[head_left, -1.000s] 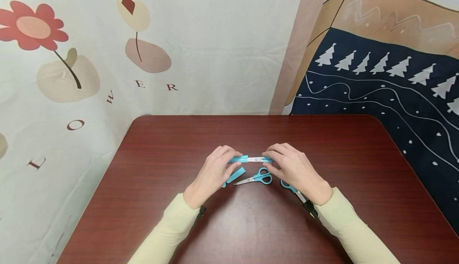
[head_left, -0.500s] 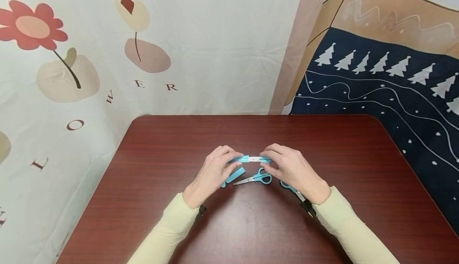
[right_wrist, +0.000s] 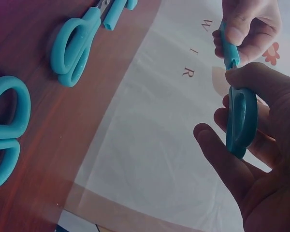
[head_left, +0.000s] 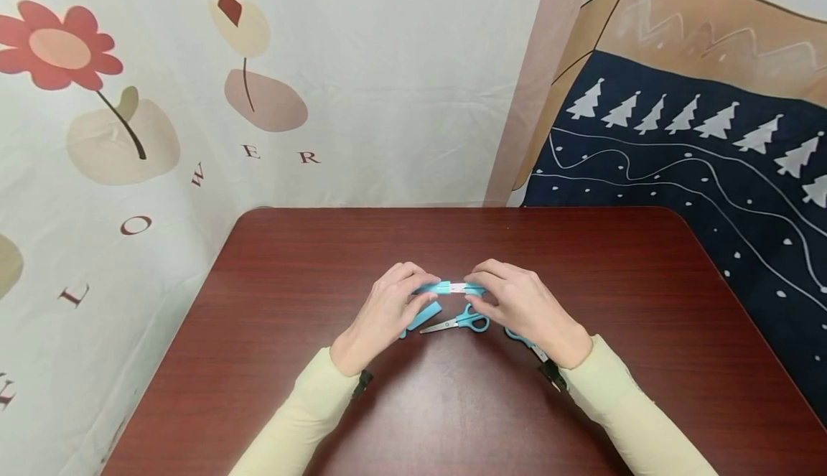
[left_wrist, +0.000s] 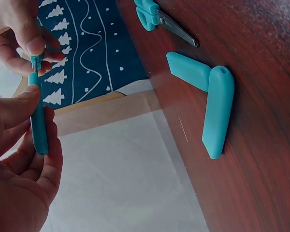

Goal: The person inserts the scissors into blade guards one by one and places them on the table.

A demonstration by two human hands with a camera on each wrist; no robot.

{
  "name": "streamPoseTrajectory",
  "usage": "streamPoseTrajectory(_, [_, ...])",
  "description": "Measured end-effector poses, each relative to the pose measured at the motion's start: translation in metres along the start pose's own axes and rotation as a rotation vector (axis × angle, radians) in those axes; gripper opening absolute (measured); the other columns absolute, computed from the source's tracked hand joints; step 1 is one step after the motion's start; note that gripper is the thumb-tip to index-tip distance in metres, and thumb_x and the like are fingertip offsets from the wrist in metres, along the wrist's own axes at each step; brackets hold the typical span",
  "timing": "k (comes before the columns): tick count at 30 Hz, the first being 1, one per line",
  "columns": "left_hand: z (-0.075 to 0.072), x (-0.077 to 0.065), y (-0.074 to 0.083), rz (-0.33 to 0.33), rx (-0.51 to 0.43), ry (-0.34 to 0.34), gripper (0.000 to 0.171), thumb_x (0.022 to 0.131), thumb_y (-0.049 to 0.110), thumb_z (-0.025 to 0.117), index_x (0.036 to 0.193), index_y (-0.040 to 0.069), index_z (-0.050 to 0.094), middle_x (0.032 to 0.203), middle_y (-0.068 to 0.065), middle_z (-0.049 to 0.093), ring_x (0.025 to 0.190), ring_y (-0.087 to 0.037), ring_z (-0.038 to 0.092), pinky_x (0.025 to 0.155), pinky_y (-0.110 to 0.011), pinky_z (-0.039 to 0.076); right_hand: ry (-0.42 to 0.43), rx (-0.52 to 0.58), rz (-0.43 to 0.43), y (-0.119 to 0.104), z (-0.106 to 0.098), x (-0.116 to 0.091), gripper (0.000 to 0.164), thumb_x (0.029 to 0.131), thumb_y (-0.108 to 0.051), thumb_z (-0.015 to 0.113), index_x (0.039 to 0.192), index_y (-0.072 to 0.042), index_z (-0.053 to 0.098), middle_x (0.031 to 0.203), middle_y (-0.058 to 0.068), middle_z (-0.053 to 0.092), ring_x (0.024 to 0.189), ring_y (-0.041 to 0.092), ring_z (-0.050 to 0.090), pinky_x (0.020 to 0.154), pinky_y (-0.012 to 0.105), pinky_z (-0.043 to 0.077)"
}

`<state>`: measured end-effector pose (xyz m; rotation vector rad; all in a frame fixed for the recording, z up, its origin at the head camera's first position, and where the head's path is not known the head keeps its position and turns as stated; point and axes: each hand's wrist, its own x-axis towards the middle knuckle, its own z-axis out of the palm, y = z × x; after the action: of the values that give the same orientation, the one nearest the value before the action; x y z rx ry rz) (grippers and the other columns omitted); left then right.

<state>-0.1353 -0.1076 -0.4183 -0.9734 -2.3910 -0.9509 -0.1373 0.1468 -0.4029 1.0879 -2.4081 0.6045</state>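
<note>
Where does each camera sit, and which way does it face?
Head: on the head, facing forward and down at the table; left hand, right hand, sleeves show.
Left wrist: on that wrist, facing the held blade cover; both hands show.
Right wrist: on that wrist, facing the held scissors; both hands show.
Shared by wrist views: hands, scissors, blade cover.

We identify a long, pale yellow-green left sleeve and a matching right sleeve, both in plain fabric. At the wrists, we note a left cuff and a right cuff, each slightly greener than the forearm section. Below the cuffs we find a left black fitting and a right black fitting. Our left hand and right hand are bare.
</note>
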Motion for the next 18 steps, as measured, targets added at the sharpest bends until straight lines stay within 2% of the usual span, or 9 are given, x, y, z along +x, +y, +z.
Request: streamPoseTrajectory(18, [0.0034, -0.0007, 0.0001, 0.024, 0.000, 0.010, 0.024, 0.085, 0.003, 0.085, 0.107, 0.006, 0.076, 0.099, 0.000, 0.067, 0.085, -0.016, 0.053, 0.070, -0.026, 0.047, 0.001, -0.002, -0.012, -0.0002, 0.0021, 0.0008, 0.029, 0.080, -0.014, 0.091, 0.104, -0.007, 0.077, 0.103, 0.001, 0.070, 0.080, 0.010, 0.066, 0.066, 0.025, 0.057])
